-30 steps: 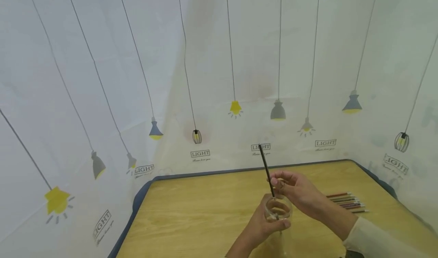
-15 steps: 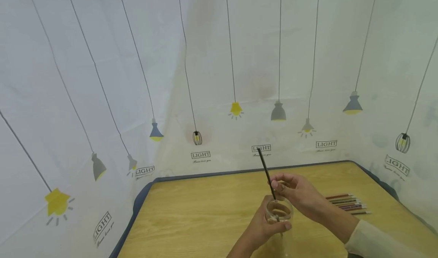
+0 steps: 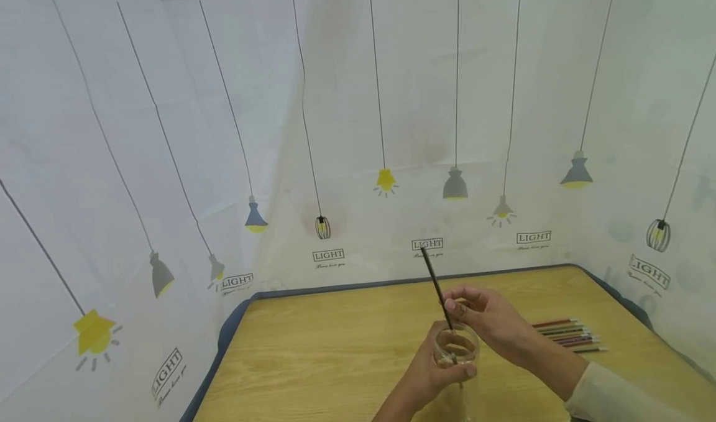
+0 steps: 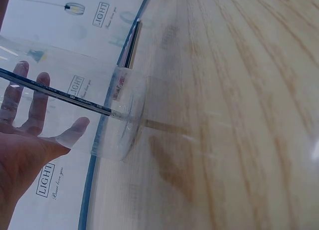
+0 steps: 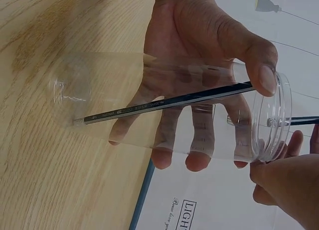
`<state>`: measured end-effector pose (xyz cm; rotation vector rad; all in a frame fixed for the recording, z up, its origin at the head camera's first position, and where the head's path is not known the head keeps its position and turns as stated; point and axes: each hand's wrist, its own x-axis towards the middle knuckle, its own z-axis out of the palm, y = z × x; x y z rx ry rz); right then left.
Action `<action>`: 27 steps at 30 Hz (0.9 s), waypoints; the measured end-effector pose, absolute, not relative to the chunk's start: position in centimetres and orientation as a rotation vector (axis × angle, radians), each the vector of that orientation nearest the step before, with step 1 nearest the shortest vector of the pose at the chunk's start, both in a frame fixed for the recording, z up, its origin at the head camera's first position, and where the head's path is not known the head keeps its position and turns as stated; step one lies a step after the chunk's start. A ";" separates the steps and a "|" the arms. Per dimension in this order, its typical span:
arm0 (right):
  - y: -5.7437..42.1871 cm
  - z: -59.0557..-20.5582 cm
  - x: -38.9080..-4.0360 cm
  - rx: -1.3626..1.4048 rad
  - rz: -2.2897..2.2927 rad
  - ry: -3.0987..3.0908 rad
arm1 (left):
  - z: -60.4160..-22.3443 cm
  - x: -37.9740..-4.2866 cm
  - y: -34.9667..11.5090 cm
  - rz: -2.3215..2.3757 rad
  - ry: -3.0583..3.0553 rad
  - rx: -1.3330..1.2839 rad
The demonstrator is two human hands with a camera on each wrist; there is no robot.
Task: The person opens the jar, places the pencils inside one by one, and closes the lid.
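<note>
A clear, tall jar (image 5: 119, 80) with a screw-thread mouth is gripped by my left hand (image 3: 427, 372), thumb on the near side and fingers round the far side. Inside it a dark pencil (image 5: 164, 104) slants, its metal-capped end at the bottom; its upper part passes behind the left thumb. My right hand (image 3: 492, 316) pinches another dark pencil (image 3: 433, 276) between thumb and fingers, just above the jar mouth. In the right wrist view, that pencil's pale lower end is just within the mouth. In the left wrist view, the jar's base is close over the table.
Several pencils (image 3: 565, 335) lie side by side on the wooden table (image 3: 313, 347), right of the right forearm. Behind the table's blue edge (image 3: 347, 283) hangs a white curtain (image 3: 347, 130) printed with lamps and the word LIGHT.
The pencil in my right hand has sunk slightly toward the jar mouth, its top now lower against the printed word behind. The left hand still grips the jar.
</note>
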<state>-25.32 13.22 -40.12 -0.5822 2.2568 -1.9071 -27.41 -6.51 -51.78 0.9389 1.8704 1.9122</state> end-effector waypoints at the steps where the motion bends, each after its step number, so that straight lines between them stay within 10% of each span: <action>1: 13.2 -40.1 -25.3 -0.584 -1.904 2.260 | -51.8 -27.4 -6.5 1.915 1.871 0.941; 27: 18.4 -38.3 -26.3 -0.782 -2.063 2.233 | -51.4 -27.0 -6.2 1.974 1.827 0.942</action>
